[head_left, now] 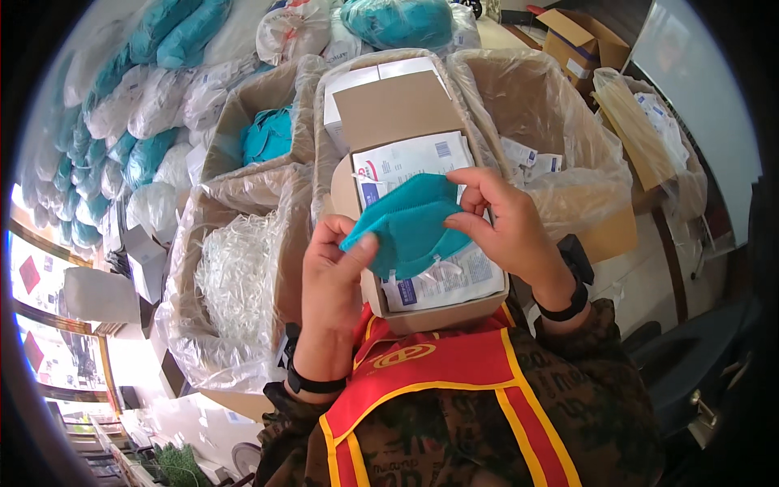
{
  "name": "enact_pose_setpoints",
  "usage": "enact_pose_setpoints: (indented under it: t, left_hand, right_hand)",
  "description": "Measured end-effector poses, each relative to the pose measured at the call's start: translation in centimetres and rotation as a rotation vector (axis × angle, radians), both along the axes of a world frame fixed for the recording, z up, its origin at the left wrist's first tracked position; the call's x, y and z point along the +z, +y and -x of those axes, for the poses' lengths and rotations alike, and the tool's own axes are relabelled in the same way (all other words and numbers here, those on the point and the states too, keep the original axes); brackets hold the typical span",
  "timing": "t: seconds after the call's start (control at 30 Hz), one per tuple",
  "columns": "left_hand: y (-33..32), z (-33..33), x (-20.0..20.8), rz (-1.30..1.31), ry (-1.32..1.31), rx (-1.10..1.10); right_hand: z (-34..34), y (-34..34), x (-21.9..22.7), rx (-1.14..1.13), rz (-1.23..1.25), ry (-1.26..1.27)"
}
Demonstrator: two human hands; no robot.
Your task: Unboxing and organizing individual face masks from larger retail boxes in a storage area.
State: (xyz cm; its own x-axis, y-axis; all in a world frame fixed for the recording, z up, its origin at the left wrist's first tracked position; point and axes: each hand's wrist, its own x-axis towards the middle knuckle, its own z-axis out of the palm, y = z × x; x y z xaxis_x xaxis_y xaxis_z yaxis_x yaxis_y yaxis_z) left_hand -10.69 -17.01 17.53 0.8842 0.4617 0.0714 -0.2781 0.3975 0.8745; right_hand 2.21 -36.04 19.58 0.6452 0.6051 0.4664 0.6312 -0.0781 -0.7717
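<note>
Teal mask (412,231) was pinched at opposite edges by left hand (331,264) and right hand (507,227) | probably light, soft, easily creased; those edges seemed the best hold | it hung over white packets (418,157) in an open carton (393,107) | plastic-lined box (294,260) of white strips (235,264) stood left

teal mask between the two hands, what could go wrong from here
The teal mask is pinched near its edges by the left hand and right hand, so it could slip and drop onto the white packets in the cardboard box. A hard squeeze might also crease it.
</note>
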Motion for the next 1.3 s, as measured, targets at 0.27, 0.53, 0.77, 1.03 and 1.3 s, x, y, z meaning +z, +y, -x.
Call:
enact_pose_setpoints:
  t: [0.27,0.53,0.77,1.03,1.3]
  left_hand:
    - [4.6,0.5,-0.8,-0.076,-0.090,0.185]
    - [1.0,1.4,0.6,0.174,-0.092,-0.090]
    - [2.1,2.4,-0.5,0.186,-0.055,0.112]
    - [12.3,10.6,4.0,-0.200,-0.342,0.388]
    - [8.3,6.9,0.1,-0.355,0.193,0.504]
  right_hand:
    - [2.9,-3.8,2.5,0.499,0.019,0.030]
    - [0.3,0.8,1.1,0.218,-0.181,-0.015]
    - [5.9,2.8,0.7,0.402,-0.041,-0.277]
    - [1.2,0.7,-3.3,0.216,0.194,-0.328]
    - [-0.3,2.9,-7.7,0.035,0.437,-0.572]
